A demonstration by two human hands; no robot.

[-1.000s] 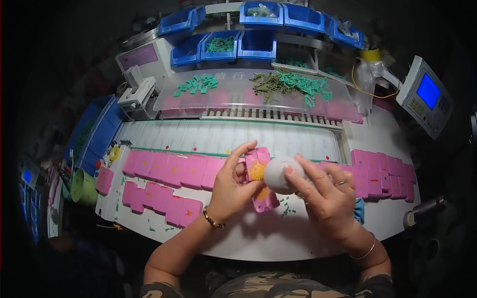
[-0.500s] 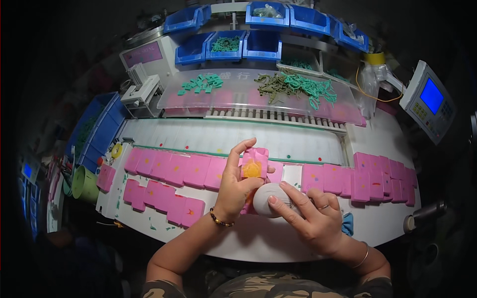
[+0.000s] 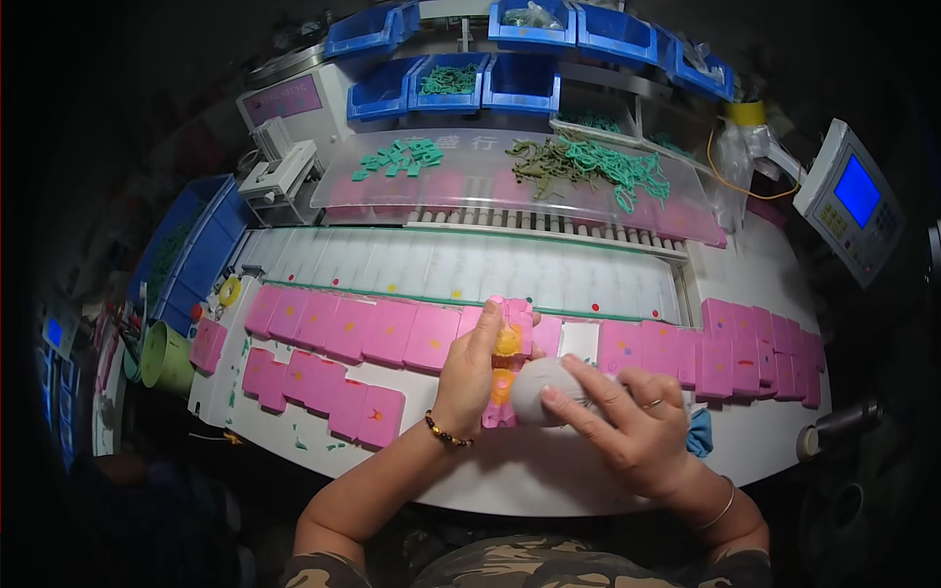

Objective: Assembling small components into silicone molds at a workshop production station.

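In front of my body, my left hand (image 3: 469, 377) grips a pink rubber mould (image 3: 515, 318) with the thumb along its upper left edge. The mould is spread apart, showing two orange-yellow hollows one above the other. Wrapped in the fingers of my right hand (image 3: 632, 426) is a round grey-white ball (image 3: 537, 392), held against or very near the mould's lower right side; I cannot tell whether they touch. Its far end is hidden under my fingers. Behind my hands runs a row of similar closed pink moulds (image 3: 394, 335) with small coloured marks.
More pink moulds (image 3: 720, 343) are stacked to the right, beside a blue cloth (image 3: 699, 433). A belt (image 3: 421, 263) crosses behind. Beyond it, a clear cover (image 3: 470, 176) bears green pieces. Blue bins (image 3: 520, 83) hang above. A control panel (image 3: 851, 196) stands right, a green bucket (image 3: 167, 361) left.
My left thumb has shifted up to the mould's edge, and both hollows now show. My right hand has drawn the ball slightly to the right. The coloured dots on the belt appear at different spots.
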